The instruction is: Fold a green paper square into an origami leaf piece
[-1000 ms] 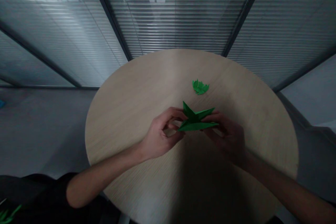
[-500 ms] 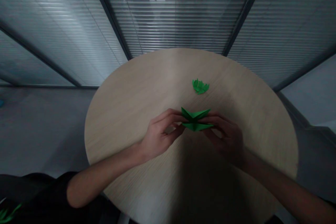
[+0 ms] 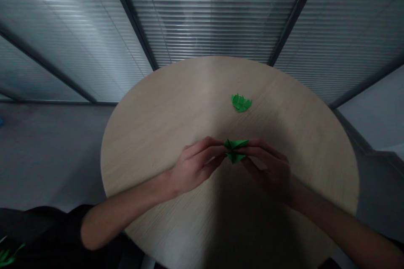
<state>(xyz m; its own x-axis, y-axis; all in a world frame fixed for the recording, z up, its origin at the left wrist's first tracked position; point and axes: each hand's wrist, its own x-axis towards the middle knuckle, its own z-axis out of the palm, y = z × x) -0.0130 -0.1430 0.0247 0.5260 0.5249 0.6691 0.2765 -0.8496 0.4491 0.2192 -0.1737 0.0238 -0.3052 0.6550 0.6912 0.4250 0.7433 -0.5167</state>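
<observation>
A piece of folded green paper (image 3: 235, 157) with pointed flaps is held above the middle of the round table. My left hand (image 3: 198, 162) grips its left side, fingers pressed against the flaps and the thumb below. From the right, my right hand (image 3: 269, 166) pinches the other side, its fingers lying in between the upper and lower flaps. The fingertips cover parts of the paper, so its full shape is hidden. Beyond the hands, a small green folded-paper piece (image 3: 241, 103) with several points lies on the tabletop.
The round wooden table (image 3: 151, 117) spans the middle of the view. Glass panels with horizontal blinds (image 3: 211, 25) stand behind its far edge. Grey floor (image 3: 63, 147) shows at the left. A dark shadow falls over the table's near right part.
Both hands have come closer around the green paper and pressed its side points inward, so it looks narrower. The paper sits slightly nearer to me. The piece on the table has stayed put.
</observation>
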